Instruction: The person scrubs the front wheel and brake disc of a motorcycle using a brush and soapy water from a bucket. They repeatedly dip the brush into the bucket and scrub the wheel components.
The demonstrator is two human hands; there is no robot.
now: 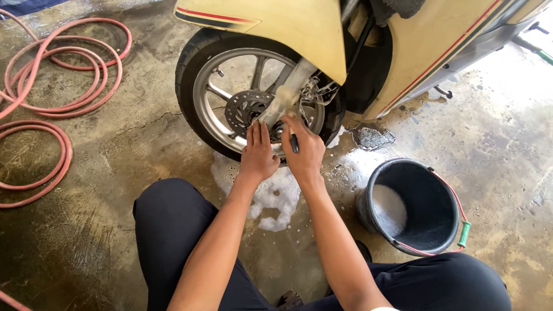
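Hands at the front wheel [253,103]: right hand [304,151] grips a half-hidden dark handle [294,143], left hand [257,155] flat, open.

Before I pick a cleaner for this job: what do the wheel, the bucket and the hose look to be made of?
The wheel looks like cast metal, silver and dull-shiny, inside a matte black rubber tyre. The bucket seems to be black plastic, smooth with a soft sheen, and has a thin red bail with a green grip. The hose looks like flexible pinkish-red rubber or vinyl, lying in loose coils.
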